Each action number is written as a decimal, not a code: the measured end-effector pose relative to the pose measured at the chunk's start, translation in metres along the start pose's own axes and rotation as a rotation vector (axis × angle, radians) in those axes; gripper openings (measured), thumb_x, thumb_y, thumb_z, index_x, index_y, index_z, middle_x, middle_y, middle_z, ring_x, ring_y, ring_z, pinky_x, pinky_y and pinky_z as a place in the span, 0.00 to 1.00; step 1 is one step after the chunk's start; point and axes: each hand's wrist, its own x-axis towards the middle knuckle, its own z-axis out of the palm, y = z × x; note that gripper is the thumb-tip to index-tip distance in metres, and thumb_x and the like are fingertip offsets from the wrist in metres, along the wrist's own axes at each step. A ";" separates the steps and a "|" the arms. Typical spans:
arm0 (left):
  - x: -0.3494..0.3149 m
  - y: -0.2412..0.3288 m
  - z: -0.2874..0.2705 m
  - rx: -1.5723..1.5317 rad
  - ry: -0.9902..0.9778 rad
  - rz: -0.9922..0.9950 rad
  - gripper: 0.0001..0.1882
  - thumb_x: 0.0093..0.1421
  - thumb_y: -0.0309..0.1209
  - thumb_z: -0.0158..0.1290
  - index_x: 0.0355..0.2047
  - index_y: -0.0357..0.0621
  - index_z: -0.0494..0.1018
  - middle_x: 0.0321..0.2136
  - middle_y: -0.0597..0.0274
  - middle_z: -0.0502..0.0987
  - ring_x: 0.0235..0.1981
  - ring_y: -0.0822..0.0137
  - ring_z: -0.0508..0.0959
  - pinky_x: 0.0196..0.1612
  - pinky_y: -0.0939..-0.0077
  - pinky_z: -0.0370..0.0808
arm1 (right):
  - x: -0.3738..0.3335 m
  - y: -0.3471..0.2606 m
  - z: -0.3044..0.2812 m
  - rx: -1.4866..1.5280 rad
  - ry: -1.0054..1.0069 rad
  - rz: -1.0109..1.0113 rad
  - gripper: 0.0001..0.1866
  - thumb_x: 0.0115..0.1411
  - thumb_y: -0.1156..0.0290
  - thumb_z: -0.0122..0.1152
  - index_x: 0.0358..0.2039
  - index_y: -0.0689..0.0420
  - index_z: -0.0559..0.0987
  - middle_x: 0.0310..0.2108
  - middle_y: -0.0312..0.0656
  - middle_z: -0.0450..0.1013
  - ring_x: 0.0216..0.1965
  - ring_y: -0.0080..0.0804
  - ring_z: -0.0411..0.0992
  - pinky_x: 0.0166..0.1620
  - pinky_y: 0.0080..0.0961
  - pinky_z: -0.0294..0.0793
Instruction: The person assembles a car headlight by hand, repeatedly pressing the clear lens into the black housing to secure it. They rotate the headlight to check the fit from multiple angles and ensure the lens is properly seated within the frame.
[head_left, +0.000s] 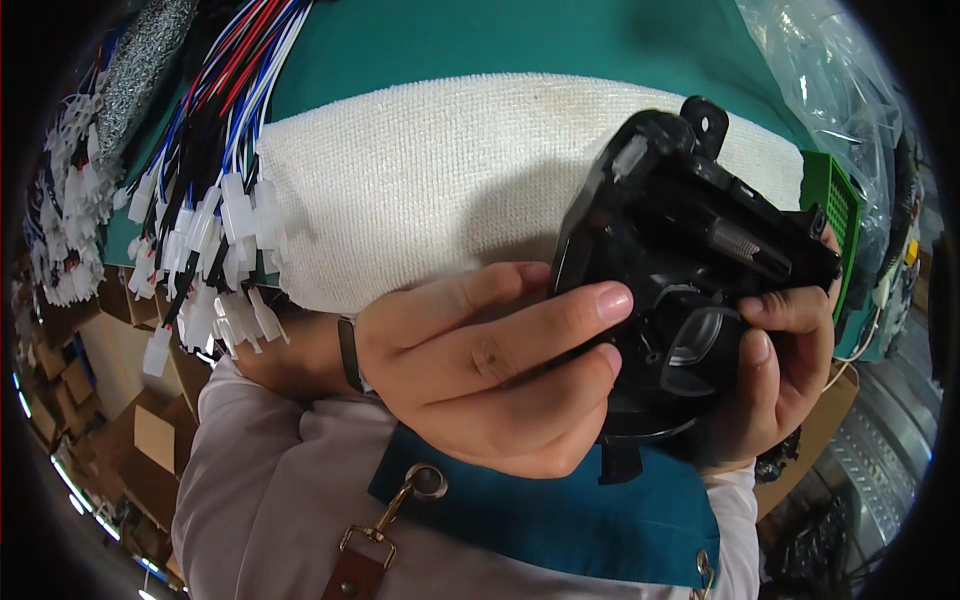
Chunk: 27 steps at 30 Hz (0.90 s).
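Observation:
A black plastic vehicle lamp (690, 230) with a glossy rounded lens and mounting tabs is held up in front of my chest, tilted, its top edge over the white cloth. My left hand (495, 375) grips its left side, with the fingers lying across its face and the thumb hidden behind. On the right edge, my right hand (785, 375) is closed round the lamp, fingertips near the lens. Beneath and beyond it lies the white woven cloth (400, 180) on a green work surface (520, 40).
Bundled wires (235, 80) with white connectors hang over the left table edge, beside more bundles (75, 210). At the right stand a green plastic crate (835, 210) and clear plastic wrapping (840, 90). Cardboard boxes (155, 440) sit below at left.

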 end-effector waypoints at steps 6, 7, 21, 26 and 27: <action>0.005 -0.008 0.000 0.076 -0.028 0.118 0.10 0.47 0.23 0.54 0.31 0.50 0.69 0.34 0.64 0.72 0.40 0.57 0.76 0.23 0.80 0.70 | 0.001 0.001 0.003 -0.007 0.006 -0.048 0.09 0.51 0.66 0.58 0.27 0.60 0.77 0.41 0.48 0.72 0.60 0.45 0.52 0.61 0.40 0.46; 0.006 -0.009 0.001 0.087 -0.026 0.132 0.11 0.47 0.22 0.54 0.31 0.50 0.69 0.34 0.64 0.72 0.40 0.57 0.76 0.22 0.80 0.70 | 0.003 0.002 0.004 -0.002 0.012 -0.064 0.10 0.51 0.66 0.58 0.28 0.60 0.77 0.39 0.46 0.73 0.60 0.45 0.52 0.61 0.41 0.45; 0.007 -0.008 -0.006 0.082 -0.095 0.115 0.12 0.48 0.23 0.54 0.33 0.49 0.69 0.34 0.61 0.72 0.42 0.52 0.76 0.24 0.77 0.76 | 0.008 0.009 -0.009 -0.248 -0.158 -0.233 0.40 0.36 0.37 0.67 0.40 0.58 0.73 0.58 0.59 0.51 0.60 0.51 0.55 0.60 0.40 0.55; 0.006 -0.007 -0.004 0.062 -0.094 0.098 0.11 0.48 0.23 0.54 0.33 0.49 0.69 0.34 0.61 0.72 0.43 0.52 0.75 0.26 0.76 0.78 | 0.006 0.008 -0.009 -0.285 -0.172 -0.190 0.35 0.35 0.43 0.67 0.37 0.57 0.74 0.56 0.60 0.54 0.62 0.50 0.51 0.61 0.38 0.53; 0.006 -0.007 -0.004 0.061 -0.093 0.097 0.11 0.48 0.23 0.54 0.33 0.49 0.69 0.34 0.61 0.72 0.43 0.52 0.75 0.27 0.75 0.78 | 0.006 0.007 -0.008 -0.275 -0.168 -0.182 0.34 0.36 0.44 0.67 0.37 0.58 0.75 0.55 0.60 0.55 0.62 0.51 0.51 0.60 0.39 0.54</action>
